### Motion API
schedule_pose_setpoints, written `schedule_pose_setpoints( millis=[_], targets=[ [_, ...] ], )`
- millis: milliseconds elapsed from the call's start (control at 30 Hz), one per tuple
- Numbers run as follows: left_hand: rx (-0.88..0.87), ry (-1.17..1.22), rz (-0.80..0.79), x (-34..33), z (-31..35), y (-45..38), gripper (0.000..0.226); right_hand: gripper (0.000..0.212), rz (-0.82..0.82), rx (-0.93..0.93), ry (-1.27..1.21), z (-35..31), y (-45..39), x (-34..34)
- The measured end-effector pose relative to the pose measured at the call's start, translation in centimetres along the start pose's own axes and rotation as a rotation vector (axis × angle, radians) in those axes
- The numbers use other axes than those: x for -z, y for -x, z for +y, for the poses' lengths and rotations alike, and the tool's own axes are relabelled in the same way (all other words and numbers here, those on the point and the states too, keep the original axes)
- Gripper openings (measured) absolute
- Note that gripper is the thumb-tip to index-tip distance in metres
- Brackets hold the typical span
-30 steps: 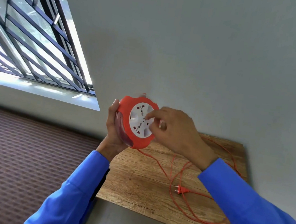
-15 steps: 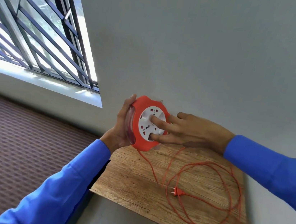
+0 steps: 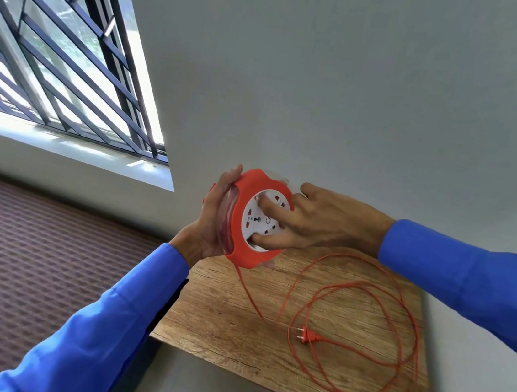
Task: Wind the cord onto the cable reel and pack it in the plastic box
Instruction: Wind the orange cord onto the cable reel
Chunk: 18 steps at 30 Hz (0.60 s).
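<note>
My left hand (image 3: 212,222) grips the rim of a round orange cable reel (image 3: 239,242), held upright above the table's far left corner. The reel has a white socket face (image 3: 259,220). My right hand (image 3: 319,223) reaches in from the right, its straight fingers pressing on that white face. An orange cord (image 3: 363,341) runs down from the reel's bottom and lies in loose loops on the wooden table (image 3: 217,322). Its two-pin plug (image 3: 306,335) rests inside the loops. No plastic box is in view.
The table stands against a grey wall (image 3: 362,94) at the back and right. A barred window (image 3: 55,54) is at the upper left. A brown patterned floor (image 3: 28,264) lies left of the table.
My right hand went from pinching at the reel's face with a bent wrist to stretching out level, fingers flat on the socket disc. The loops on the table have shifted slightly.
</note>
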<state>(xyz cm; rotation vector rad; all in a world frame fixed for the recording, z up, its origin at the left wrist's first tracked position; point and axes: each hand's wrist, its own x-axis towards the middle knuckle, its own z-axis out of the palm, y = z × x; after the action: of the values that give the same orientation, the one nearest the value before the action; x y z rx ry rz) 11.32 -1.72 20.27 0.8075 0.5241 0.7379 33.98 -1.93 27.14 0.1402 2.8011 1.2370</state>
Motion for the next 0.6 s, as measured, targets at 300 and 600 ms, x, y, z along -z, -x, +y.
schedule_pose_setpoints(
  millis=[300,600],
  targets=[
    [-0.273,0.028,0.068,-1.3,-0.2,-1.0,0.097,0.073,0.124,-1.212,-0.796,-3.6,-3.4,0.6],
    [-0.346,-0.071,0.189,0.3,-1.8,-2.8,0.096,0.059,0.234,-1.954,-1.661,-2.2,-5.6,-0.6]
  ],
)
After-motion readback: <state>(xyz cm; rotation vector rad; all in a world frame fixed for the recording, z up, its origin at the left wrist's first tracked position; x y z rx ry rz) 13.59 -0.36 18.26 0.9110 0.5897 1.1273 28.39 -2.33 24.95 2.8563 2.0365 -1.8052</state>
